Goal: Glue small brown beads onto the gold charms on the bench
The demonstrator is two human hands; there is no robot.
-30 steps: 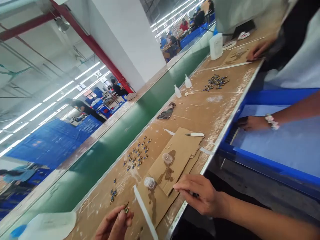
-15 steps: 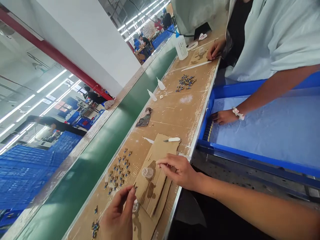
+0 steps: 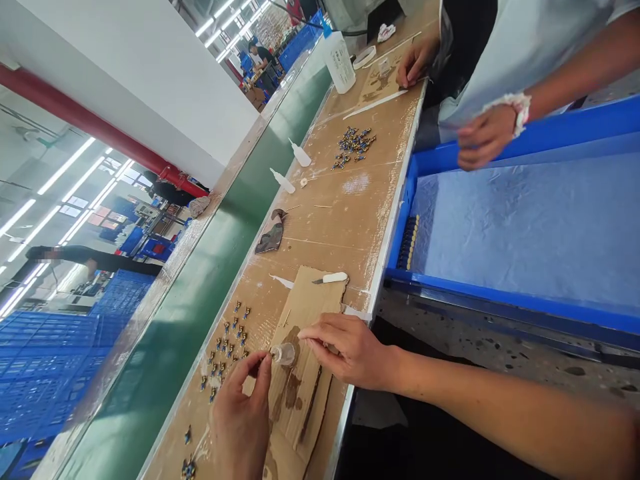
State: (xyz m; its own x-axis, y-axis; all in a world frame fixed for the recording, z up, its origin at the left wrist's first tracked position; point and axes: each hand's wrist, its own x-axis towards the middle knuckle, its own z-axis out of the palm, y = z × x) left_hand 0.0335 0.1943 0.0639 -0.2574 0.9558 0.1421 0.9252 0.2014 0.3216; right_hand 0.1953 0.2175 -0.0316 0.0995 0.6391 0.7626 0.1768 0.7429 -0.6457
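My left hand (image 3: 243, 403) is closed in a pinch beside a small clear jar (image 3: 286, 354); a tiny bit shows at its fingertips, too small to name. On the jar's other side my right hand (image 3: 345, 350) also pinches, and what lies between its fingers is hidden. The jar stands on a piece of cardboard (image 3: 306, 300) with dark wet stains. A white-handled knife (image 3: 334, 277) and a thin wooden stick (image 3: 287, 319) lie on this cardboard. Several small blue-and-gold pieces (image 3: 230, 347) are spread left of it, with a few more (image 3: 189, 467) nearer me.
Farther along are a camouflage cloth (image 3: 271, 235), two small white squeeze bottles (image 3: 300, 155), a pile of blue-and-gold pieces (image 3: 354, 145) and a large bottle (image 3: 340, 63). A co-worker's hand (image 3: 483, 140) hovers over a blue tray (image 3: 525, 220) at right. A green belt (image 3: 200, 267) runs alongside.
My left hand has moved up to the clear jar, still pinching. My right hand shifted slightly left in view. The co-worker's hand has lifted from the blue tray, exposing a row of pieces.
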